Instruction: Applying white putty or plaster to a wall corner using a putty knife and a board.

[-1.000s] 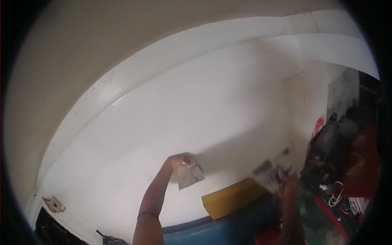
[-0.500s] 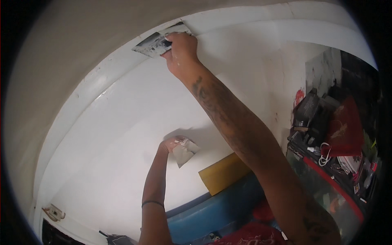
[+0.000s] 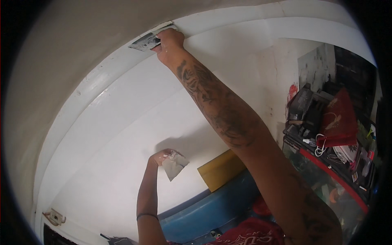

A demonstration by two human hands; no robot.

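Nearest, my left hand (image 3: 162,157) is clamped on a small plate (image 3: 174,167) smeared with pale paste, up and left of the yellow board (image 3: 220,170), before the white wall (image 3: 106,143). Farther up, my right hand (image 3: 170,41) grips a wide scraper (image 3: 142,42), seemingly against the white strip (image 3: 96,77) at the wall's top edge, just beneath the ceiling (image 3: 73,32). I'd want even pressure here, a shallow blade angle, and that plate steady.

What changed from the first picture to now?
The right hand carried its flat blade up and leftward from low on the right to the upper white trim. Nothing was let go; the left hand still holds the small smeared plate.
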